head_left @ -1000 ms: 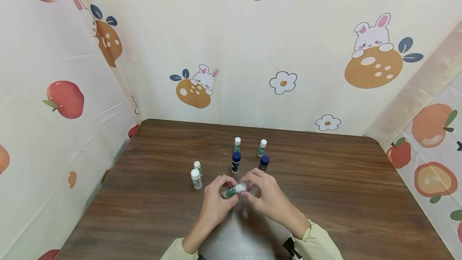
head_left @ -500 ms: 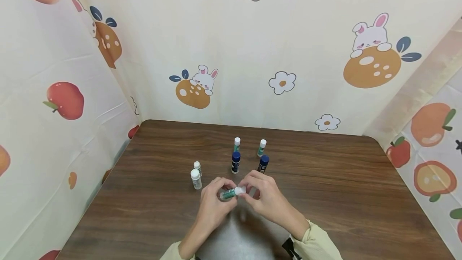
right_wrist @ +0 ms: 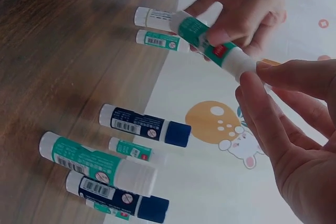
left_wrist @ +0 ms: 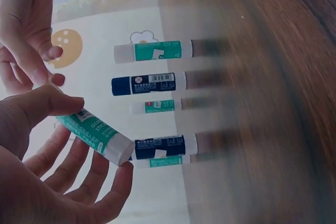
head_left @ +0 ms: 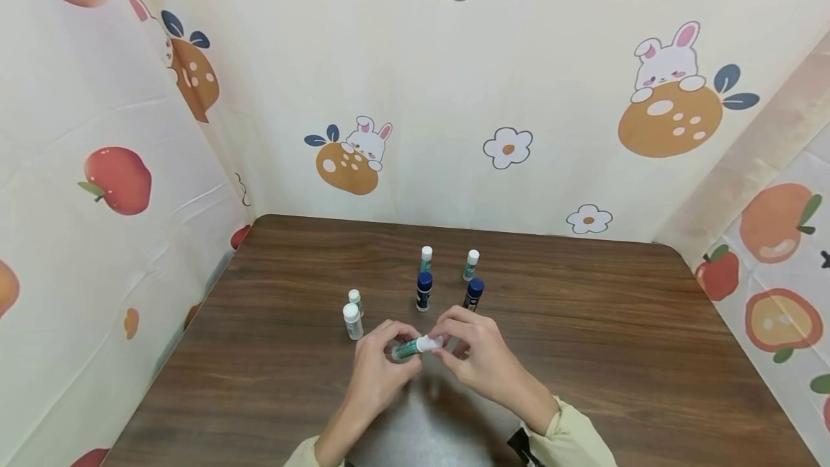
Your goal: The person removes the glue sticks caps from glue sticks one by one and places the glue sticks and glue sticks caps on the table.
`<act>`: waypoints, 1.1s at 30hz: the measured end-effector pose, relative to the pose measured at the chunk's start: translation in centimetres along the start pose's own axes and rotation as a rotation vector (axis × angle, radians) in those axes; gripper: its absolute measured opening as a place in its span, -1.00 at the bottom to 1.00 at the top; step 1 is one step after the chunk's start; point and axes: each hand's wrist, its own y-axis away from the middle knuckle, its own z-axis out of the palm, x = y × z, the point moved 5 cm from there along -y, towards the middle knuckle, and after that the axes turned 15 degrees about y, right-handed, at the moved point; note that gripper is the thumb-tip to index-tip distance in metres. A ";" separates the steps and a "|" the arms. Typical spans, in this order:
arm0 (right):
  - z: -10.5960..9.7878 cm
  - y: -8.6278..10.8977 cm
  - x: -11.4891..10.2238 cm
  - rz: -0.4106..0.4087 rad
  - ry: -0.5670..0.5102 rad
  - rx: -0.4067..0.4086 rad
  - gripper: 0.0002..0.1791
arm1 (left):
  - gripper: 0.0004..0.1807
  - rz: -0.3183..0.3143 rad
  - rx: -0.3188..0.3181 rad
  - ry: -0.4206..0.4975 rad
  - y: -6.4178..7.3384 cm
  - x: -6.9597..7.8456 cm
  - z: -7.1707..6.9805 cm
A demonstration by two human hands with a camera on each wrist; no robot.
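Observation:
Between both hands is a green-labelled glue stick (head_left: 408,349) with a white cap, tilted low above the table. My left hand (head_left: 378,370) grips its body, thumb (left_wrist: 58,103) across the label and fingers beneath the base. The thumb and fingers of my right hand (head_left: 476,352) pinch the cap end (right_wrist: 242,65). Just beyond the hands stand a blue-capped glue stick (head_left: 424,292) and a second blue-capped glue stick (head_left: 473,294), partly covered by the right hand. Another green glue stick (right_wrist: 86,161) stands close by in the right wrist view, hidden in the head view.
Left of the hands stand a white-capped stick (head_left: 352,321) and a smaller one (head_left: 354,299) behind it. Two small green glue sticks, one left (head_left: 426,258) and one right (head_left: 470,265), stand farther back. A printed curtain (head_left: 441,78) borders the wooden table (head_left: 583,323).
The left hand and the held glue stick have shifted slightly left, and the stick lies more level. The right hand has stayed nearly in place at the cap. The standing sticks have not moved.

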 end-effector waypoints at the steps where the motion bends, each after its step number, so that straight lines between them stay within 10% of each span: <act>1: -0.1 0.0 0.0 -0.001 0.003 0.006 -0.76 | -0.65 -0.003 0.005 0.003 0.0 -0.1 -0.1; 33: -1.7 3.6 1.3 0.029 0.070 -0.012 -0.73 | -0.67 -0.192 0.215 0.100 0.9 -2.8 -5.8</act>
